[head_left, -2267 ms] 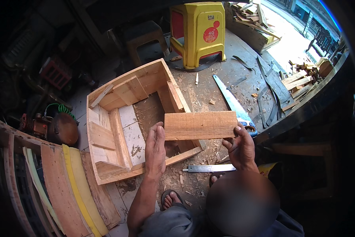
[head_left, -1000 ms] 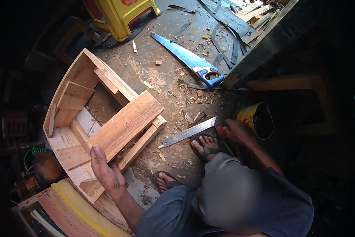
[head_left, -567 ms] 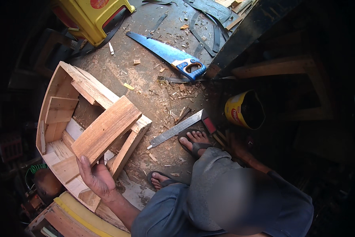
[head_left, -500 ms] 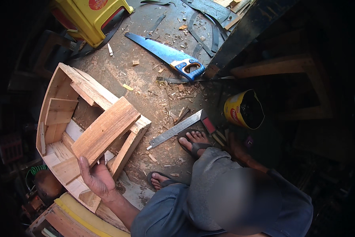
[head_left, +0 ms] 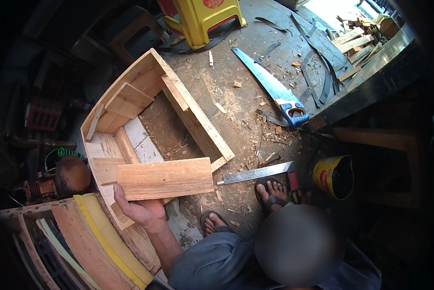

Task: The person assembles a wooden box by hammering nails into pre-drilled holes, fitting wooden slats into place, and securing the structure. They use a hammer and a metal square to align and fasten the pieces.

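Observation:
My left hand (head_left: 142, 209) grips a flat wooden board (head_left: 164, 179) by its lower left edge, thumb on top and the other fingers hidden beneath. The board is held over the near end of a curved wooden frame (head_left: 197, 123), which lies on the floor and has cross-pieces inside. Just right of the board, a metal try square (head_left: 258, 173) rests on the floor by my feet. Its red and dark end (head_left: 293, 181) sits in shadow. My right hand does not show; the area by my right leg is dark.
A blue-handled handsaw (head_left: 274, 92) lies among wood chips. Behind it are dark strips (head_left: 313, 72) and a yellow stool (head_left: 207, 21). A yellow bucket (head_left: 323, 176) stands right; offcuts (head_left: 359, 43) are piled far right. A small machine (head_left: 64, 176) is at left.
My left hand has turned the board from a slant to nearly level. My right hand, dimly seen near the tools on the right before, has gone from sight. The whole view has shifted and rotated.

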Available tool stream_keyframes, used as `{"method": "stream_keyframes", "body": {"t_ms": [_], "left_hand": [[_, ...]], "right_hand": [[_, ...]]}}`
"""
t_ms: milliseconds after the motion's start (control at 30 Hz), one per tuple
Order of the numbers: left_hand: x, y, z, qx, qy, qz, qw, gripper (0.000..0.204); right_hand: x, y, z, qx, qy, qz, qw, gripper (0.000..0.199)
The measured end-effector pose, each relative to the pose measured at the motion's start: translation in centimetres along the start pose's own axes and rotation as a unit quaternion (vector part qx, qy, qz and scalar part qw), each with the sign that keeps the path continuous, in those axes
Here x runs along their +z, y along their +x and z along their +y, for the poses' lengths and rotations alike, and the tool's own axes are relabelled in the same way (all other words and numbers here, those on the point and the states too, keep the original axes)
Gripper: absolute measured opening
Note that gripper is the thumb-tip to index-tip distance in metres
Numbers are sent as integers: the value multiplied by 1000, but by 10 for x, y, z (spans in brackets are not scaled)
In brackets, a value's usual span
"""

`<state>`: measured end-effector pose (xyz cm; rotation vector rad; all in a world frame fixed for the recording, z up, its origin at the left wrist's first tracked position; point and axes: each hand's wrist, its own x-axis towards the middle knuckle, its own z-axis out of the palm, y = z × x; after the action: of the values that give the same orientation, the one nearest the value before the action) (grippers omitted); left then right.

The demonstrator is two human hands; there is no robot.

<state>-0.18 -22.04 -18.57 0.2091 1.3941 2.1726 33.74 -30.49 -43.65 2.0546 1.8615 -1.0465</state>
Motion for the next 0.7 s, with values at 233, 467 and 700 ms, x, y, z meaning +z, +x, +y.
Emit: {"method": "stream_keyframes", "body": {"t_ms": [233, 467, 700], "left_hand": [[-22, -6, 5, -57, -13, 27, 998, 56], [-36, -1, 8, -127, -142, -94, 977, 51], [-3, -7, 6, -111, -117, -197, 967, 58]], "right_hand": [[28, 12, -11, 43, -14, 11, 999, 84], [18, 13, -13, 92, -28, -23, 995, 87], [66, 53, 72, 17, -104, 53, 993, 73]]}}
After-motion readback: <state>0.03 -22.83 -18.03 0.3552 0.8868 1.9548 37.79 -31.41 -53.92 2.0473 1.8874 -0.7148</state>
